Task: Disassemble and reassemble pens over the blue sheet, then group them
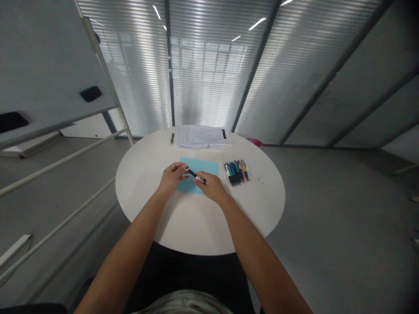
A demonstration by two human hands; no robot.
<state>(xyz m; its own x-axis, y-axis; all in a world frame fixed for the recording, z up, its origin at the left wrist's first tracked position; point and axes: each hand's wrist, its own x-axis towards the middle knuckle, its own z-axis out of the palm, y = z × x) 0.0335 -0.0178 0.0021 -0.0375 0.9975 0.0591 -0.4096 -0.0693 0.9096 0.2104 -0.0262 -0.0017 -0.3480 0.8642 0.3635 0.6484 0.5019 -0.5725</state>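
Over a light blue sheet (209, 167), both hands hold a black-and-white pen (192, 173), tilted with its upper end to the left. The fingers of my left hand (171, 178) pinch around that upper end. Lower down the barrel, my right hand (212, 186) is closed on the pen's other end. Its black middle shows between the hands; fingertips cover part of both ends. To the right of the sheet lies a row of several pens (236, 173) in black, blue, green, pink and yellow.
A round white table (196, 235) carries it all. A stack of printed papers (199, 137) lies at the far edge, with a dark pen-like object (172, 138) beside it. On the left stands a whiteboard frame (62, 150); slatted blinds (209, 78) hang behind.
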